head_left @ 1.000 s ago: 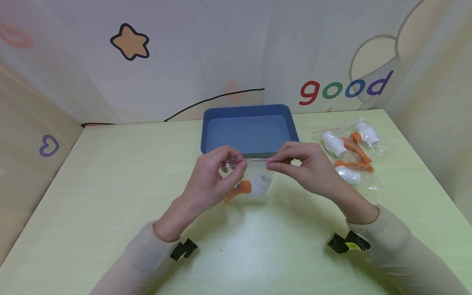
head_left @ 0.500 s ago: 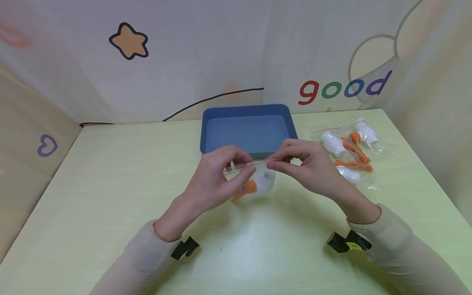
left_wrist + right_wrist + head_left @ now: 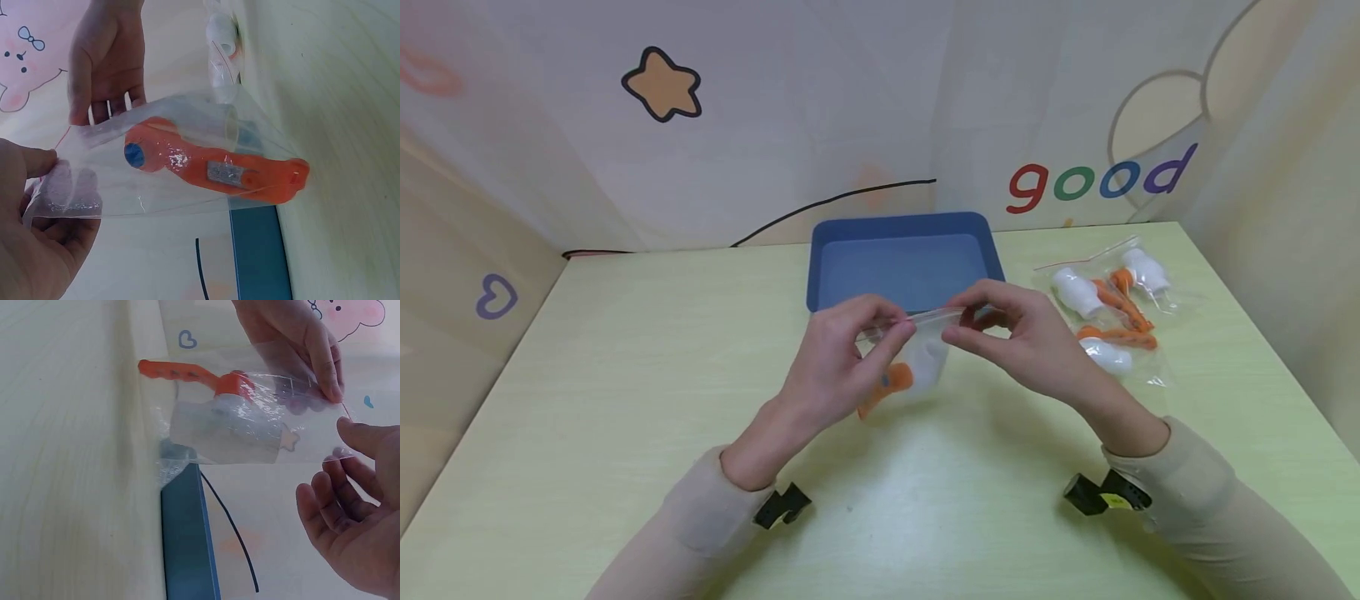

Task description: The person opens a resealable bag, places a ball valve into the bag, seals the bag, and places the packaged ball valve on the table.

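Observation:
A clear zip bag (image 3: 934, 323) with a red line along its mouth hangs between my hands. Inside it are an orange handle-like piece (image 3: 212, 161) with a blue round spot and a white hollow cylinder-like piece (image 3: 225, 431); their exact kind is unclear. With thumb and forefinger, my left hand (image 3: 835, 358) pinches one side of the bag's mouth. At the other side, my right hand (image 3: 1026, 342) holds the edge loosely between thumb and forefinger, their tips slightly apart in the head view. Its other fingers are curled beside the bag.
Behind the hands stands a blue rectangular tray (image 3: 902, 223) at the table's back. Several white and orange pieces in clear bags (image 3: 1116, 312) lie on the right of the pale table (image 3: 662, 375). A printed curtain (image 3: 820, 108) rises behind.
The bag's mouth was lower and pinched tightly at both ends. My right forefinger has lifted and parted from the thumb, raising that end. The left hand shifted right, then slightly back left.

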Motion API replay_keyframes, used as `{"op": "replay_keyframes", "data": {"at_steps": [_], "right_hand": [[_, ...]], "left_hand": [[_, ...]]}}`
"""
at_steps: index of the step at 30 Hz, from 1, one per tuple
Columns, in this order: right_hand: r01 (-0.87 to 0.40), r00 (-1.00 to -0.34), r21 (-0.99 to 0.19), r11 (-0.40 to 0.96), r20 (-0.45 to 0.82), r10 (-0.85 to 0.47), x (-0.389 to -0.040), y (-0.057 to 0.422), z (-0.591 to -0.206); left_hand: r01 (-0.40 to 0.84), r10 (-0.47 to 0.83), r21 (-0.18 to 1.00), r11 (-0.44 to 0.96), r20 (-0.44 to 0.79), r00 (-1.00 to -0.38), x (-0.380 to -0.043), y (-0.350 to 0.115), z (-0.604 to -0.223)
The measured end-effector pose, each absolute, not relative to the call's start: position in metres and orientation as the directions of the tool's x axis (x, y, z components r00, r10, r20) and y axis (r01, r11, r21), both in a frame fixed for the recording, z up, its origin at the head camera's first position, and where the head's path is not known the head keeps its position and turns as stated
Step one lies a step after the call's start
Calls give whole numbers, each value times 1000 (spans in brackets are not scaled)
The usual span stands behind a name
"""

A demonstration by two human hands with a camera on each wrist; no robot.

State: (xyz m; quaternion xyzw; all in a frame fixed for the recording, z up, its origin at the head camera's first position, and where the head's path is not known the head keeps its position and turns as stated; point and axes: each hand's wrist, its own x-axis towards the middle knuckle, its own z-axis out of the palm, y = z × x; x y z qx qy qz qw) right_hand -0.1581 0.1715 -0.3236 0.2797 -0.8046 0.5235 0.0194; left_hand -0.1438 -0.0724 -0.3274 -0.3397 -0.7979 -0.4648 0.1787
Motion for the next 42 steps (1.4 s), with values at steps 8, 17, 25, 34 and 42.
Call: {"op": "replay_keyframes", "data": {"at_steps": [8,17,25,34,42], "right_hand": [[-327,-891,-830,452,110,-441,-156,167,-336],[-254,-875,-863,436,12,-484,-151,152,-355],[-254,-879,-894,368,54,-474,-147,140,-360],[-258,-895,-894,365,78,-440,-147,134,-359],[-246,-909,-877,414,61,-412,-147,133,-359]], "left_hand": [[684,324,643,345,602,-730,-145,-72,-326],[672,276,677,299,613,-740,-148,-68,-328],[625,258,753,206,574,-777,-148,-63,-330],[574,241,808,131,536,-810,-147,-64,-331],[555,233,826,98,523,-820,-146,-65,-332]]}}
